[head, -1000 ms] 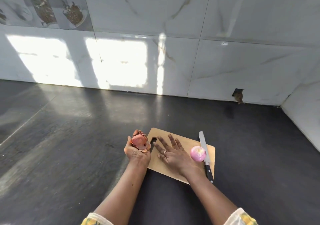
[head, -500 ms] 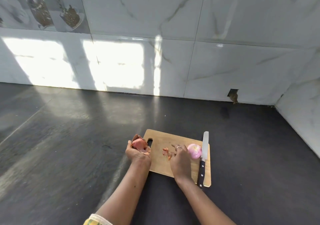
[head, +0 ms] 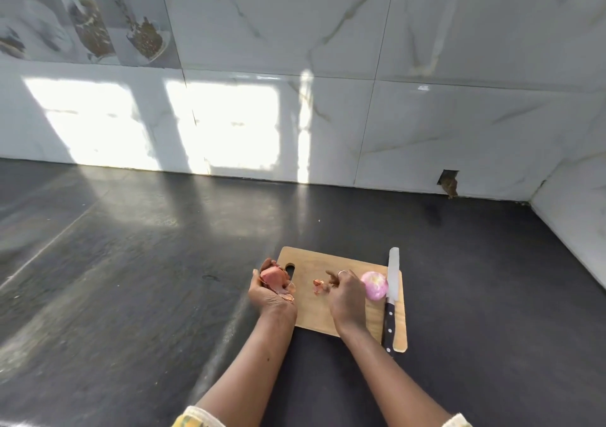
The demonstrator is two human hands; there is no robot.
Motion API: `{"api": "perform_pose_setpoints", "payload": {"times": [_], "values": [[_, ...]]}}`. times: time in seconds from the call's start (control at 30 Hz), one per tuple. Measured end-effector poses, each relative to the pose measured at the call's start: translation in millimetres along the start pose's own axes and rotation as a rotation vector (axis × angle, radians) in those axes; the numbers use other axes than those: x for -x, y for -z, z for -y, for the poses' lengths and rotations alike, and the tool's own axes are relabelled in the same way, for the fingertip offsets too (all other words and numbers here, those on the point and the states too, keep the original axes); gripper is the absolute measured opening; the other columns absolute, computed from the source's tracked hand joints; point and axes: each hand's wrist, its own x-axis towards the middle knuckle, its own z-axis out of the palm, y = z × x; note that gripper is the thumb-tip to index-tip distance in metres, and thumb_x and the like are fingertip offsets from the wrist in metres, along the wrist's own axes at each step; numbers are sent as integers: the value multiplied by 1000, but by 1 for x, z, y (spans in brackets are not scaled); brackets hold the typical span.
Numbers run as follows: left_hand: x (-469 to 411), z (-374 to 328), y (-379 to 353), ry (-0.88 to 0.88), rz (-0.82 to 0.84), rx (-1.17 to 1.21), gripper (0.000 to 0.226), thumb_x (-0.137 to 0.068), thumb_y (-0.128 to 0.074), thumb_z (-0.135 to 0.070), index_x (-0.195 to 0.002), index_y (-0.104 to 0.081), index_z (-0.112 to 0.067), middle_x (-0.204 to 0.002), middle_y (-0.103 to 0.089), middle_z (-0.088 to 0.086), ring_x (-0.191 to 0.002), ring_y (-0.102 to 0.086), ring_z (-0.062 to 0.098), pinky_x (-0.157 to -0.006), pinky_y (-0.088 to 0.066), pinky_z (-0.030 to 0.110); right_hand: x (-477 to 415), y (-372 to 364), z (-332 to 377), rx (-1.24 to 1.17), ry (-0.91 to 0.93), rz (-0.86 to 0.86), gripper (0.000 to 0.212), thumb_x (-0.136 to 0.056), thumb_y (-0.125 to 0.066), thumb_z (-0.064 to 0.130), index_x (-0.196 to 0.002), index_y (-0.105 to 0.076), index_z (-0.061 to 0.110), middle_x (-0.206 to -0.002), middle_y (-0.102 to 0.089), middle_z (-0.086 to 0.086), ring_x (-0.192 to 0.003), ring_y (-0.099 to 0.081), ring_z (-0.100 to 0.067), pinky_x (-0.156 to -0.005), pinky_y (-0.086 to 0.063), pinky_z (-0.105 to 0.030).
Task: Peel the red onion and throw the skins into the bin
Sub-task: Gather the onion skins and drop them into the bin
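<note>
A dark surface [head: 131,295] is running back to a marble-tiled wall [head: 426,49]. A wooden cutting board [head: 311,308] is lying on the surface's right half, well short of its far edge. The left hand [head: 270,290] is hovering at the board's left edge, its grip cupping a bundle of red onion skins [head: 273,275]. The right hand [head: 347,295] is resting on the board, fingers curled at loose skin scraps [head: 318,285]; whether that grip is pinching them cannot be told. A knife [head: 392,292] is lying along the board's right edge, the peeled onion [head: 374,285] sitting just beside its blade.
</note>
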Motion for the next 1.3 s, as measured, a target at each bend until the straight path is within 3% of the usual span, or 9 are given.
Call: {"api": "perform_pose_setpoints", "payload": {"times": [0.27, 0.43, 0.57, 0.67, 0.73, 0.87, 0.97, 1.17, 1.3], "values": [[-1, 3, 1, -28, -10, -25, 37, -94, -34, -33, -71, -59, -18, -47, -59, -7, -37, -54, 9, -39, -28, 11, 6, -7, 3, 286, 309, 350, 34, -101, -38, 16, -119, -60, -1, -129, -56, -14, -124, -50, -27, -99, -39, -30], [-1, 2, -2, -19, -25, -36, 36, -93, -36, -34, -71, -59, -19, -47, -58, -8, -52, -48, 11, -47, -28, 21, 14, -7, 0, 432, 413, 323, 24, -93, -41, -1, -78, -55, 9, -90, -62, -17, -88, -59, -31, -66, -43, -32], [1, 0, -1, -19, -18, -48, 37, -93, -34, -34, -71, -59, -19, -63, -56, -5, -56, -46, 12, -48, -25, 21, 17, -3, -4, 600, 530, 325, 25, -45, -78, -9, -52, -64, 10, -54, -58, -4, -55, -62, -20, -35, -44, -18], [3, -1, 0, -2, -12, -54, 39, -94, -33, -33, -70, -59, -19, -58, -56, -6, -54, -48, 12, -47, -24, 21, 14, 5, 8, 686, 583, 294, 22, -52, -79, -10, -64, -69, 6, -63, -63, -9, -63, -63, -22, -43, -47, -21], [5, -2, 2, 11, -5, -51, 38, -94, -31, -33, -71, -59, -19, -64, -56, -5, -47, -53, 11, -46, -25, 20, 5, 11, 10, 476, 404, 317, 14, -81, -56, -8, -78, -68, 0, -77, -64, -17, -75, -60, -25, -60, -44, -27], [7, -2, 1, 86, 56, -37, 37, -93, -31, -32, -74, -60, -19, -69, -60, -2, -47, -57, 11, -42, -30, 14, -12, 20, 16, -647, -309, 216, 16, -81, -64, -9, -74, -71, 2, -71, -70, -5, -70, -67, -16, -62, -52, -15], [13, 6, -3, 133, 113, -43, 35, -92, -34, -33, -79, -63, -18, -69, -65, 0, -48, -59, 13, -40, -33, 12, -10, 22, 26, -1304, -557, 242, 22, -82, -52, -21, -75, -64, -5, -64, -68, -11, -60, -69, -16, -60, -57, -20], [30, 27, -15, 183, 189, 62, 38, -94, -35, -29, -76, -63, -10, -70, -66, 4, -58, -62, 19, -56, -50, 25, 9, 20, 45, -1381, -521, 117, 30, -93, -42, -11, -71, -59, 0, -57, -59, -6, -47, -56, -8, -54, -52, -20], [39, 36, -15, 214, 250, 62, 43, -92, -38, -30, -70, -66, -7, -66, -65, 6, -56, -63, 19, -59, -55, 23, 19, 22, 47, -1356, -459, 8, 23, -88, -49, -13, -75, -61, 3, -68, -69, -7, -70, -66, -20, -77, -55, -35]]}}
